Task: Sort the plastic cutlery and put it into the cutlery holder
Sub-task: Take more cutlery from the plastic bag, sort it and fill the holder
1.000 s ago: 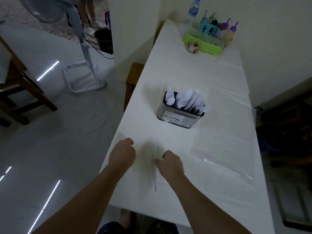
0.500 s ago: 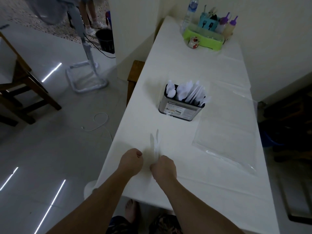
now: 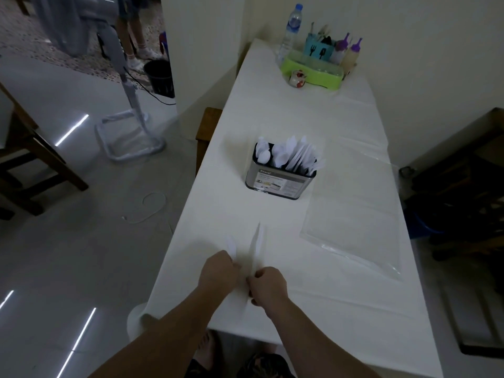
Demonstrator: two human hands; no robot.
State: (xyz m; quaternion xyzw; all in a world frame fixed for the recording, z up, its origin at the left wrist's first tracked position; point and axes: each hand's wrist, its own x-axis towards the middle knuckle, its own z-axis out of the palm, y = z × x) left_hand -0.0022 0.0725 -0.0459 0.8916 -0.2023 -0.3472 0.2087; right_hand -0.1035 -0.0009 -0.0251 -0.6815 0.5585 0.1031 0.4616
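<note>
White plastic, left hand (image 3: 218, 274): fingers curled round one short piece (image 3: 231, 245), newly separated from the other hand's pieces.
Right hand (image 3: 268, 285): fingers clenched on long pieces (image 3: 257, 242), type unclear.
Change: a moment ago all sat in the right hand; now split, so sorted for separate compartments.
Table (image 3: 300, 110): white cover.
Cutlery holder (image 3: 281, 171): mid-table, nearly full.

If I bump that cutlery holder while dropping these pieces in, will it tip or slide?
The cutlery holder looks squat and wide-based, so it probably won't tip from a light bump. It is already packed with white cutlery leaning right, which adds a little weight. On the smooth white tablecloth it may slide instead.
</note>
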